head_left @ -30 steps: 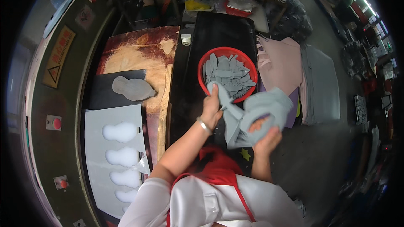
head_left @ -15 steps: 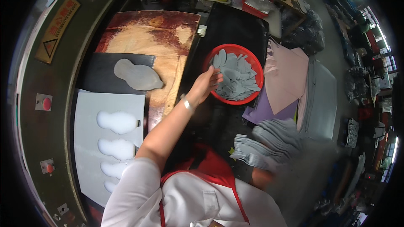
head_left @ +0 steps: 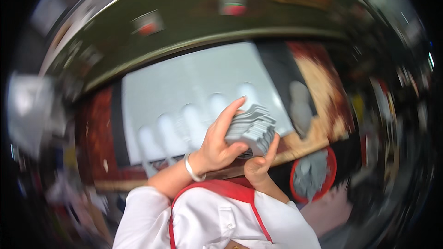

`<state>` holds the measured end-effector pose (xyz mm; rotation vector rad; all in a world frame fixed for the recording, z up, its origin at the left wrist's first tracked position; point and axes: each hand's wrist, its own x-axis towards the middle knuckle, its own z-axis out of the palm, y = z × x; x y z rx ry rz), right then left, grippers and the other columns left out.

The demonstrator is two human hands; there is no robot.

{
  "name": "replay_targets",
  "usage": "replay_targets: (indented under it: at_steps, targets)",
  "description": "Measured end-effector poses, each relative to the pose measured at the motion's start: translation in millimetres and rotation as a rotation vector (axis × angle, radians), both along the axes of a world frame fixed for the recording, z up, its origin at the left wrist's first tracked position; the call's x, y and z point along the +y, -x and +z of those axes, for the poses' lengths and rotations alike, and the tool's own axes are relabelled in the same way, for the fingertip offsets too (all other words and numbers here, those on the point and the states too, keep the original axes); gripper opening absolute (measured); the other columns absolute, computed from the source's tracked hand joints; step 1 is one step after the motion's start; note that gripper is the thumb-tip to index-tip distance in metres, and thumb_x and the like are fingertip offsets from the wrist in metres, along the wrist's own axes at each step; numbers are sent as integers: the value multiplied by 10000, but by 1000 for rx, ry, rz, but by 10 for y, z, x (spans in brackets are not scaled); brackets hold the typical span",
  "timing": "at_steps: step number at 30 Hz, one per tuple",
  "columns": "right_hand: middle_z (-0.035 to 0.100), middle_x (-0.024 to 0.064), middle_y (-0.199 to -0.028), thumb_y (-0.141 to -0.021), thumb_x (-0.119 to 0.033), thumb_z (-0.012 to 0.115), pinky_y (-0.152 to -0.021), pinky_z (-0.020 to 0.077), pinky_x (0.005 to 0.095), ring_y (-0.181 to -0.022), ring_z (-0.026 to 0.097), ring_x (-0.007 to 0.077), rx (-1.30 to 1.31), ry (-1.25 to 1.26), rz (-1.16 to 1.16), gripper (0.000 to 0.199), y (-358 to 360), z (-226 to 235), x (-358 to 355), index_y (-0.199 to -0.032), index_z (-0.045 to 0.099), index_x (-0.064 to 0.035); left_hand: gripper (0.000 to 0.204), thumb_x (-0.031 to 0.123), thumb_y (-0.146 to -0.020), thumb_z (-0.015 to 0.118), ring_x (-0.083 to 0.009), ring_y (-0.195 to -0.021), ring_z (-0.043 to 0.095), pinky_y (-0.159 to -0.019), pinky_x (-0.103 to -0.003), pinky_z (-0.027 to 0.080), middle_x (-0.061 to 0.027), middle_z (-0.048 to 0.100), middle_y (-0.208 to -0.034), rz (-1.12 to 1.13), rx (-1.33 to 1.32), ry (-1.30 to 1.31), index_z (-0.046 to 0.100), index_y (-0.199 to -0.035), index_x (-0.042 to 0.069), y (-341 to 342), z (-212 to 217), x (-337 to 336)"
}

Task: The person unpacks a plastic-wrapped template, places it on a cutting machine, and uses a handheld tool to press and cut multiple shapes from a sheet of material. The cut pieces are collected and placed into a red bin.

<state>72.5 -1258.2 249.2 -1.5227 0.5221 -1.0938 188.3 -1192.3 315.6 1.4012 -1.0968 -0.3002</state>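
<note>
A thick stack of grey insole-shaped pieces [head_left: 254, 127] is held between both hands in front of my chest. My left hand [head_left: 216, 146] grips its left side, thumb at the near edge and fingers along the far side. My right hand [head_left: 261, 165] supports the stack from the right and below, partly hidden by it. Beyond lies a pale grey sheet [head_left: 157, 83] with a row of several white sole-shaped areas. To its right, a grey sole-shaped piece [head_left: 301, 106] rests across the black strip and the worn board. Motion blurs the view.
The worn wooden board [head_left: 318, 80] lies under the sheet. A green machine beam [head_left: 189, 27] with red buttons [head_left: 235, 10] spans the far side. At the right stands a red basin [head_left: 333, 175] of grey scraps [head_left: 311, 173], near pink sheets [head_left: 327, 210].
My view has swung left to face the pale sheet. My left hand has left the red basin and come to the stack, which my right hand has brought in front of me.
</note>
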Motion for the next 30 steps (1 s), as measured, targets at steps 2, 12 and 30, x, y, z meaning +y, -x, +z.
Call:
replay_targets:
  at_steps: [2, 12, 30]
  targets:
    - [362, 193, -1391, -831, -740, 423, -1062, 320, 371, -1278, 375, 247, -40, -153, 401, 1091, -202, 149, 208, -1434, 100, 109, 851, 620, -846, 586, -216, -1099, 556, -936, -320, 436, -154, 573, -1200, 68, 27, -34, 462, -1302, -88, -336, 82, 407]
    - [582, 257, -1196, -645, -187, 818, -1026, 403, 455, -1115, 593, 357, -97, -652, 2008, 818, -1609, 831, 1206, -1306, 435, 104, 646, 368, -772, 750, -219, -1080, 583, -942, -323, 441, -125, 605, -1179, -62, 201, 57, 555, -1230, -43, -1040, 429, 2412]
    - [152, 188, -1545, -591, -801, 667, -1148, 182, 433, -1424, 193, 294, -4, -100, 1776, 1322, -1944, 218, 3816, -1477, 144, 29, 1021, 511, -769, 675, -441, -1385, 249, -1136, -564, 128, -300, 274, -1462, 1287, -440, -360, 204, -1425, -112, -388, 96, 4326]
